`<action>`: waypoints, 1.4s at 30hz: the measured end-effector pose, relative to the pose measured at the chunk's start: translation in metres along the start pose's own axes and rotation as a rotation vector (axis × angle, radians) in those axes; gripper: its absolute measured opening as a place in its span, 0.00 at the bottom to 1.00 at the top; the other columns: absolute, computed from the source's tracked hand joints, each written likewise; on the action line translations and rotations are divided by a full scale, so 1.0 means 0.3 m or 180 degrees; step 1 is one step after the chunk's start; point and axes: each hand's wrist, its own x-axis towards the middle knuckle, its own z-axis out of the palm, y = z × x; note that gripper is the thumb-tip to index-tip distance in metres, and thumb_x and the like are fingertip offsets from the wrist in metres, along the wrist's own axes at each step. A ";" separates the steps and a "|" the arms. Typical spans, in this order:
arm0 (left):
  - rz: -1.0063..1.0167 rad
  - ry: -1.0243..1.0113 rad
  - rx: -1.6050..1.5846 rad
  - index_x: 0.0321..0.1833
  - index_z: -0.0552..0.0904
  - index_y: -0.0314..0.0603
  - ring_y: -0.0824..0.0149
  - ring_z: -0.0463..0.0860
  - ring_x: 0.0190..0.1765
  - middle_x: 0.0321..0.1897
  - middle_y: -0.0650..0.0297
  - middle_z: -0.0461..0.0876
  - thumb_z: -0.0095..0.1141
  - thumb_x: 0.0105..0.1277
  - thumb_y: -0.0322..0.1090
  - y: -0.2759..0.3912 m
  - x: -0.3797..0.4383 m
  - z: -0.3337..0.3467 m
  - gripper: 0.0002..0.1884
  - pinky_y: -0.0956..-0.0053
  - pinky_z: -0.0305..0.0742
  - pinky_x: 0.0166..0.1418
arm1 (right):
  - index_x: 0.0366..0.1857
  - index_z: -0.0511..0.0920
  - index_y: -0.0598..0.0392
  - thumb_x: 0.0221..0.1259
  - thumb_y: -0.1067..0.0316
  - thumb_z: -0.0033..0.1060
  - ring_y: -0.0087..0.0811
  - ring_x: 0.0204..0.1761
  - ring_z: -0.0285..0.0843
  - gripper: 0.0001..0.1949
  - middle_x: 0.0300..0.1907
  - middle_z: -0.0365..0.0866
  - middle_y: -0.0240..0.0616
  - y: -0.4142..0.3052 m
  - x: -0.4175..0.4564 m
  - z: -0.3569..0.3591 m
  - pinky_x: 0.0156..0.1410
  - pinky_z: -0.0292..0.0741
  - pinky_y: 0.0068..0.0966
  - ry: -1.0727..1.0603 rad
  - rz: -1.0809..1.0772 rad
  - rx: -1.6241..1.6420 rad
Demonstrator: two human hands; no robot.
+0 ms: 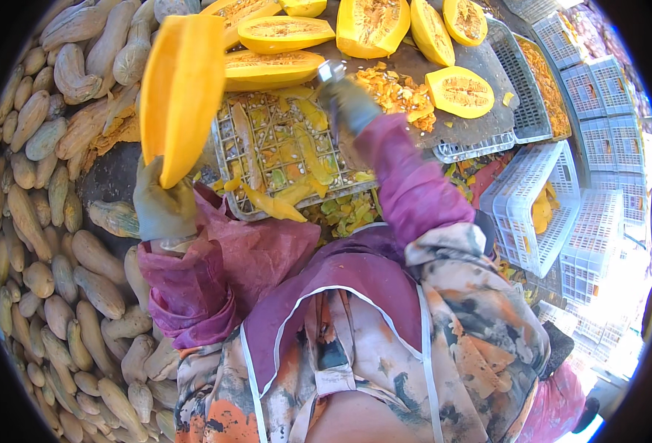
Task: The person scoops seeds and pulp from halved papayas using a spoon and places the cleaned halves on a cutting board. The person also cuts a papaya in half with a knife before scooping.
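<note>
My left hand (165,202), in a worn glove, holds the lower end of a long, peeled, hollowed squash piece (182,94), which stands upright with its grooved side in view. Blurred by motion, my gloved right hand (353,105) is over the right part of a plastic grid crate (229,188) that has peel strips and seeds on it. A shiny metal tool (331,72) sticks out of that hand; its kind is not clear. Peeled squash halves (373,27) with seeds inside lie beyond, and scooped orange pulp (400,91) is heaped to the right of my right hand.
Whole unpeeled squashes (99,252) are piled along the left. At the right stand a dark crate (517,83), a container of orange pulp (544,83) and white plastic crates (530,210), one with orange pieces. Green and yellow peelings (348,213) lie below the grid crate. Part of another person's pink clothing (555,404) shows at lower right.
</note>
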 end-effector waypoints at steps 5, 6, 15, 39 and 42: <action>0.0109 0.0349 -0.0304 0.58 0.76 0.27 0.55 0.86 0.49 0.49 0.47 0.84 0.45 0.72 0.24 0.004 0.019 -0.037 0.15 0.67 0.82 0.54 | 0.47 0.81 0.56 0.68 0.66 0.53 0.30 0.36 0.78 0.10 0.37 0.82 0.40 -0.098 -0.034 -0.186 0.44 0.76 0.27 0.0854 0.0136 0.1421; 0.0232 0.0352 -0.0051 0.58 0.76 0.27 0.56 0.86 0.49 0.49 0.47 0.84 0.45 0.72 0.23 -0.001 0.020 -0.046 0.15 0.68 0.82 0.54 | 0.48 0.81 0.57 0.69 0.66 0.54 0.29 0.37 0.77 0.11 0.37 0.83 0.38 -0.085 -0.045 -0.168 0.46 0.76 0.26 0.0593 -0.0013 0.1069; -0.0713 -0.0067 -0.1785 0.60 0.75 0.28 0.50 0.85 0.52 0.52 0.47 0.83 0.46 0.73 0.31 -0.079 0.071 -0.062 0.17 0.59 0.81 0.58 | 0.56 0.80 0.53 0.68 0.63 0.59 0.32 0.49 0.84 0.16 0.50 0.87 0.39 -0.046 -0.098 -0.296 0.55 0.79 0.33 0.0348 0.0913 0.1477; -0.1925 -0.4111 -0.1574 0.67 0.72 0.40 0.54 0.79 0.61 0.59 0.51 0.79 0.49 0.75 0.40 0.246 -0.542 1.490 0.21 0.55 0.74 0.68 | 0.41 0.76 0.56 0.68 0.68 0.54 0.25 0.20 0.72 0.05 0.30 0.79 0.34 0.467 -0.646 -0.856 0.24 0.71 0.25 0.4949 -0.0046 0.5428; -0.0352 -0.4803 -0.1559 0.70 0.71 0.42 0.57 0.79 0.58 0.61 0.55 0.78 0.51 0.75 0.45 0.166 -0.568 1.659 0.24 0.61 0.74 0.64 | 0.39 0.77 0.56 0.65 0.69 0.54 0.27 0.22 0.73 0.04 0.29 0.79 0.34 0.524 -0.617 -0.781 0.27 0.73 0.25 0.4038 0.0073 0.4538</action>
